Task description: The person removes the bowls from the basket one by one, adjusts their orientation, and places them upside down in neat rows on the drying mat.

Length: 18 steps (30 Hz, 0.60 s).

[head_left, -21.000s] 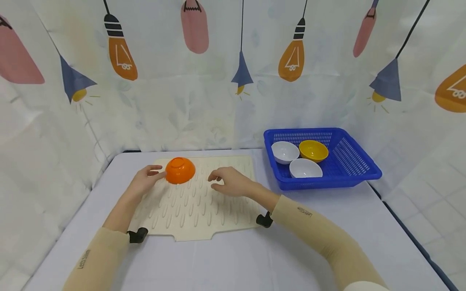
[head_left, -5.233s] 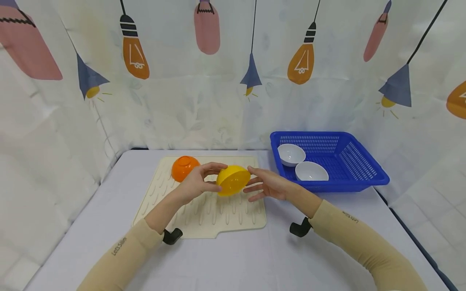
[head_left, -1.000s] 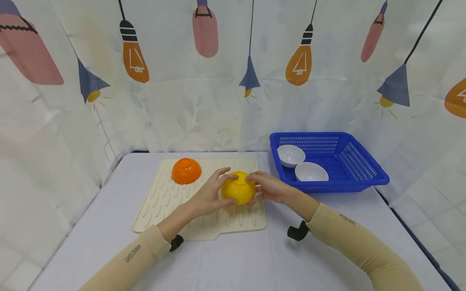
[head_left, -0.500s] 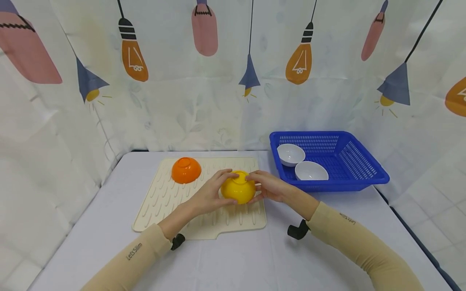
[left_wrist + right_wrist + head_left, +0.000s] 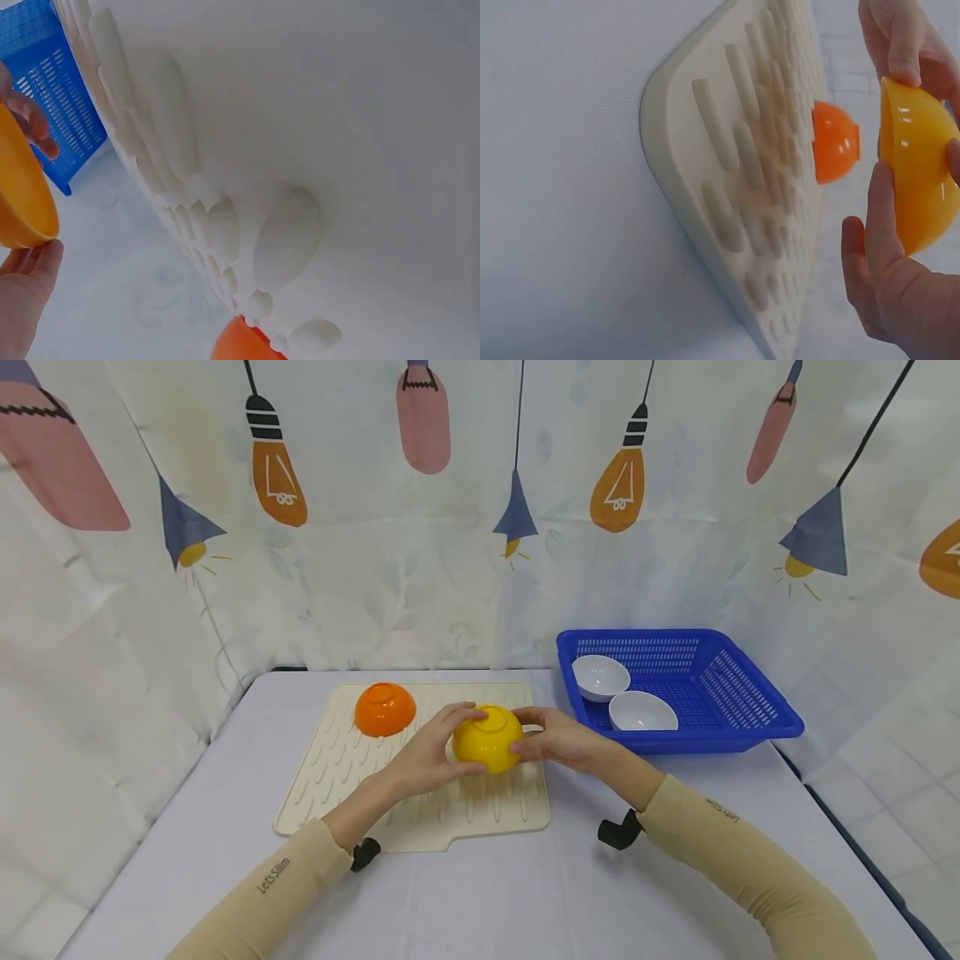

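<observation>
A counter (image 5: pixel 480 893) carries a ribbed cream drying mat (image 5: pixel 337 777), with a blue basket (image 5: pixel 738 702) to its right holding two white bowls (image 5: pixel 643 712). Above the mat's right half, a yellow bowl (image 5: pixel 487 739) sits mouth down and slightly tilted between both grips: the left hand (image 5: pixel 427 760) cups its left side, the right hand (image 5: pixel 558 739) its right, fingers curled around it. An upturned orange bowl (image 5: pixel 385 708) rests on the mat behind and left.

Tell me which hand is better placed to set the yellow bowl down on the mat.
Probably the left hand: it grips the yellow bowl over the mat, beside the orange bowl. The right hand only holds the bowl's far side.
</observation>
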Each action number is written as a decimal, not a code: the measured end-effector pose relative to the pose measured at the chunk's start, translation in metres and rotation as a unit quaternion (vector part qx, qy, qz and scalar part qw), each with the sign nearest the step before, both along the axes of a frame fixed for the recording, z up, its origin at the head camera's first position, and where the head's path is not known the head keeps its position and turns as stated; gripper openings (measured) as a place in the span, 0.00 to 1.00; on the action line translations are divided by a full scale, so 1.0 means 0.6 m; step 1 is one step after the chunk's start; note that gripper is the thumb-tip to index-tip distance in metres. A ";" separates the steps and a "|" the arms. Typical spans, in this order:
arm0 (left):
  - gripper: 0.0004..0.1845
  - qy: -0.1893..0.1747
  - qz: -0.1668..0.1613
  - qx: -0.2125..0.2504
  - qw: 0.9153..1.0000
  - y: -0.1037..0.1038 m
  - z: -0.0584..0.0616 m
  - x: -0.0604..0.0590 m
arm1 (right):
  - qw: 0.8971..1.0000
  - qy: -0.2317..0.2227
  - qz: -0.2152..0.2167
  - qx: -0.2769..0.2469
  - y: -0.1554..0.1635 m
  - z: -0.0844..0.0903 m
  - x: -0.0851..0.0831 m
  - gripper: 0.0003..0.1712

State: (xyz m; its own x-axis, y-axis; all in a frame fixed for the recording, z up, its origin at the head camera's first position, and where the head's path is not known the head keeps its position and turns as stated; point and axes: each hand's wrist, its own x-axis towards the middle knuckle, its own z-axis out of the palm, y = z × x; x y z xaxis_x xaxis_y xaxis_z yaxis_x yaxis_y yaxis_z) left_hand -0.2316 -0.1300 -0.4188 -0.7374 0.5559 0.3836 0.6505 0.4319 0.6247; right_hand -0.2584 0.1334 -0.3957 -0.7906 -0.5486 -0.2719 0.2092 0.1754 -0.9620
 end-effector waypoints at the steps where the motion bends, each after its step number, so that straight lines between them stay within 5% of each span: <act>1: 0.38 0.000 0.000 0.003 1.000 0.000 0.000 0.000 | 1.000 0.006 0.001 0.009 0.001 0.000 0.000 0.45; 10: 0.39 -0.004 0.005 0.044 0.999 -0.005 0.001 0.001 | 0.991 0.114 0.010 0.075 0.004 0.000 0.006 0.44; 14: 0.39 -0.011 0.005 0.057 0.998 -0.005 0.001 0.001 | 0.972 0.202 0.026 0.118 0.005 0.002 0.013 0.43; 18: 0.39 -0.009 0.005 0.065 0.998 -0.006 0.003 0.000 | 0.955 0.276 0.041 0.099 0.004 0.003 0.017 0.40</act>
State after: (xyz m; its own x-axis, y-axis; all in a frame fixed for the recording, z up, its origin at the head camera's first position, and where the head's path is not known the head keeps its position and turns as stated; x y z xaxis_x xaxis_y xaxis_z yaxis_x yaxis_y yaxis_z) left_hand -0.2317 -0.1335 -0.4171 -0.7503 0.4947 0.4385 0.6344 0.3525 0.6879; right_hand -0.2484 0.1358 -0.3937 -0.8001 -0.5958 0.0694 -0.3433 0.3600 -0.8675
